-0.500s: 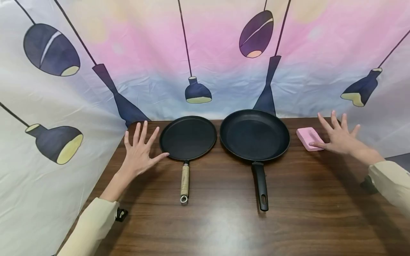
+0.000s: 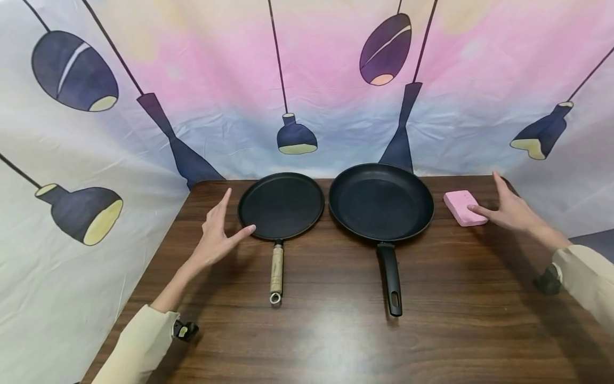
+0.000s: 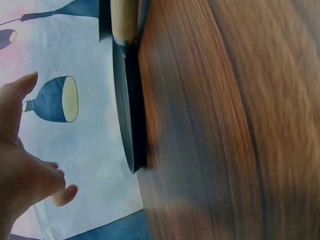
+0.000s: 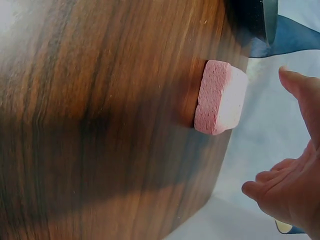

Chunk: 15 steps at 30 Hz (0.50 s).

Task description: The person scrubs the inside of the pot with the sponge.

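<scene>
My left hand (image 2: 217, 237) hovers beside a flat black crepe pan (image 2: 282, 207) with a wooden handle (image 2: 276, 269). Its thumb reaches toward that pan's near left rim in the head view; the left wrist view shows the hand apart from the pan (image 3: 131, 115), holding nothing. On the far right, my right hand (image 2: 514, 212) is held over the table beside a pink sponge (image 2: 461, 207). Thumb and fingers are spread apart, and in the right wrist view a gap separates them from the sponge (image 4: 215, 97). Between the hands lies a deeper black frying pan (image 2: 381, 202).
The frying pan's black handle (image 2: 390, 280) points toward the front of the brown wooden table (image 2: 331, 282). A cloth backdrop (image 2: 216, 80) printed with hanging lamps stands right behind the table's back edge.
Both hands have turned from flat, fanned-out fingers to a sideways pose with the thumbs pointing inward. The pans and the sponge have stayed in place.
</scene>
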Each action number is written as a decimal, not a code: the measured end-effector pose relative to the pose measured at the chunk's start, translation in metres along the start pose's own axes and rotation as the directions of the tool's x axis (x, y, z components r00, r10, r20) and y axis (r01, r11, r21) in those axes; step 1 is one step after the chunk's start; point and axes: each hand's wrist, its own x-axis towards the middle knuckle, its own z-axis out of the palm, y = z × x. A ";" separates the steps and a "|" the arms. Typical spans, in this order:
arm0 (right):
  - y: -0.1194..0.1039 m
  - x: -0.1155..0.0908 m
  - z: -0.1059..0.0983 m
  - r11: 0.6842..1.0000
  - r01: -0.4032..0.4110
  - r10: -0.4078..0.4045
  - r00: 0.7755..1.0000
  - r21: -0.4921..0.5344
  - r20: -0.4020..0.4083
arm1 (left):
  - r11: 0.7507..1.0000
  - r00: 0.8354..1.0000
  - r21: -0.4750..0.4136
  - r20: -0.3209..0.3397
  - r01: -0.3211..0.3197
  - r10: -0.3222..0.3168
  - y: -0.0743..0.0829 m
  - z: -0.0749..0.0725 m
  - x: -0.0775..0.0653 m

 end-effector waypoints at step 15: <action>0.010 0.008 0.013 0.995 -0.019 0.022 0.999 -0.102 0.027 | 0.964 0.989 -0.248 0.134 0.099 -0.067 0.025 0.023 -0.021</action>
